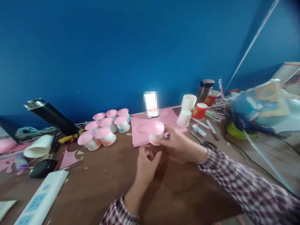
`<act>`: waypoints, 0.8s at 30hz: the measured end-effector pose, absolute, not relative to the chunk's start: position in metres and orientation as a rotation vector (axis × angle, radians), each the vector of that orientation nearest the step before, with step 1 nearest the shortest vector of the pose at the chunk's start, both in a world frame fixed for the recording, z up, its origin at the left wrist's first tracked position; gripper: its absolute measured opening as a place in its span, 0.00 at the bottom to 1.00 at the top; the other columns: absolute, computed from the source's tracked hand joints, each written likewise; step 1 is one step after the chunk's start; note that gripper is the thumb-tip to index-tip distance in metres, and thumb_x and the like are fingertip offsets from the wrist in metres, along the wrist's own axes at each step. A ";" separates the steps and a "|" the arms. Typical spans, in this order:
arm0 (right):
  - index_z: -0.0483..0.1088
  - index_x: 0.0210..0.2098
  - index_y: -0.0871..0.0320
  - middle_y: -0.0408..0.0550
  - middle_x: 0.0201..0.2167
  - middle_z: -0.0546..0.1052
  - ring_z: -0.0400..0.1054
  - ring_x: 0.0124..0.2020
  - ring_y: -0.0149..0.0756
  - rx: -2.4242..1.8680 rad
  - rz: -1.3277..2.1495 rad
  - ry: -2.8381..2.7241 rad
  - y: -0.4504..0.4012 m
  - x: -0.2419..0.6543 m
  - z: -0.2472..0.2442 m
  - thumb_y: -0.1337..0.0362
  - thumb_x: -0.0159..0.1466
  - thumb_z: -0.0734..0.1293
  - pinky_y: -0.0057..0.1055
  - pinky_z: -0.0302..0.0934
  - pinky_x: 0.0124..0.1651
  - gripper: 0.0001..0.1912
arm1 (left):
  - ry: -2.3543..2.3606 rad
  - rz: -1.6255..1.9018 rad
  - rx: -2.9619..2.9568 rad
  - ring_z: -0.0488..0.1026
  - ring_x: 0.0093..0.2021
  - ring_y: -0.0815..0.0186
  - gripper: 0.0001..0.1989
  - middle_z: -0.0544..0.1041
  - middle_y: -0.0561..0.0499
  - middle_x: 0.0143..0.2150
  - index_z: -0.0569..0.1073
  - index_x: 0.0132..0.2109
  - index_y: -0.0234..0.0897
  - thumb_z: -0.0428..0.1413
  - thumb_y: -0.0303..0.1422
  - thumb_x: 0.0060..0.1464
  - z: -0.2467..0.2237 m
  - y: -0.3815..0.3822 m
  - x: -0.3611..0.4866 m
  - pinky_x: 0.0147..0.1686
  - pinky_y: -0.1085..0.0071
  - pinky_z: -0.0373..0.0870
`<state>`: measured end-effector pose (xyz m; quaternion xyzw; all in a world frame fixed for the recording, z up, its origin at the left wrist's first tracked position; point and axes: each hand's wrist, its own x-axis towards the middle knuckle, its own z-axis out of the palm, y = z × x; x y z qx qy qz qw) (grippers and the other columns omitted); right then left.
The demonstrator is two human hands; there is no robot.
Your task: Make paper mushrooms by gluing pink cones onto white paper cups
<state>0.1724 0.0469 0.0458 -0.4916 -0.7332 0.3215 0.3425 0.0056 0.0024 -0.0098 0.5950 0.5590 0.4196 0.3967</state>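
My right hand (179,140) has its thumb and fingers around the right side of a small paper cup (155,139). A pink paper disc (156,127) covers the top of that cup. Just below and left of it is my left hand (148,161), its fingers curled and its thumb apart, with nothing visible in it. Behind the cup lie pink paper sheets (138,139) with a cut pink disc (142,128) on them. To the left stand several cups with pink discs on top, such as the front cup (108,139).
White paper cups (184,118), a red cup (199,111), markers (212,129) and scissors (208,145) are on the right. Leftward are a black flask (55,115), a yellow-handled tool (68,138) and a power strip (42,200). A blue wall (105,56) bounds the back.
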 end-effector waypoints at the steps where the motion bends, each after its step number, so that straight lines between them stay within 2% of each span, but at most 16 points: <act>1: 0.64 0.50 0.56 0.53 0.44 0.72 0.66 0.42 0.44 -1.260 0.826 -1.902 0.053 0.169 0.049 0.59 0.54 0.71 0.37 0.61 0.41 0.26 | 1.410 1.004 1.564 0.60 0.21 0.72 0.15 0.61 0.61 0.20 0.65 0.40 0.35 0.57 0.39 0.49 -0.011 0.002 0.006 0.25 0.75 0.57; 4: 0.65 0.50 0.57 0.52 0.44 0.70 0.65 0.41 0.41 -1.226 0.738 -1.931 0.073 0.150 0.049 0.56 0.51 0.73 0.36 0.60 0.41 0.29 | 1.328 0.826 1.781 0.62 0.23 0.70 0.09 0.65 0.57 0.21 0.69 0.33 0.36 0.55 0.38 0.50 -0.012 -0.001 0.008 0.25 0.74 0.56; 8: 0.67 0.43 0.60 0.49 0.36 0.71 0.64 0.34 0.36 -1.168 0.650 -2.094 0.094 0.113 0.038 0.50 0.50 0.72 0.31 0.58 0.34 0.27 | 1.176 0.597 2.089 0.64 0.25 0.69 0.09 0.72 0.54 0.24 0.75 0.34 0.39 0.56 0.39 0.50 -0.008 -0.007 0.009 0.26 0.73 0.54; 11: 0.67 0.41 0.61 0.48 0.34 0.72 0.65 0.31 0.34 -1.175 0.627 -2.202 0.108 0.088 0.029 0.48 0.51 0.71 0.28 0.55 0.29 0.27 | 1.105 0.548 2.194 0.66 0.26 0.68 0.09 0.74 0.53 0.26 0.75 0.35 0.40 0.56 0.40 0.51 -0.006 -0.009 0.008 0.27 0.73 0.55; 18: 0.65 0.46 0.62 0.53 0.37 0.74 0.68 0.34 0.40 -1.213 0.534 -2.274 0.130 0.054 0.017 0.51 0.50 0.72 0.30 0.56 0.32 0.30 | 1.113 0.499 2.271 0.67 0.26 0.68 0.10 0.75 0.52 0.28 0.75 0.35 0.39 0.57 0.40 0.49 -0.007 -0.007 0.008 0.26 0.73 0.55; 24: 0.65 0.44 0.63 0.56 0.37 0.74 0.69 0.36 0.45 -1.255 0.451 -2.320 0.135 0.039 0.005 0.50 0.52 0.70 0.34 0.58 0.35 0.28 | 1.176 0.453 2.320 0.68 0.27 0.65 0.11 0.76 0.51 0.27 0.75 0.34 0.40 0.55 0.42 0.50 -0.009 -0.008 0.010 0.25 0.72 0.53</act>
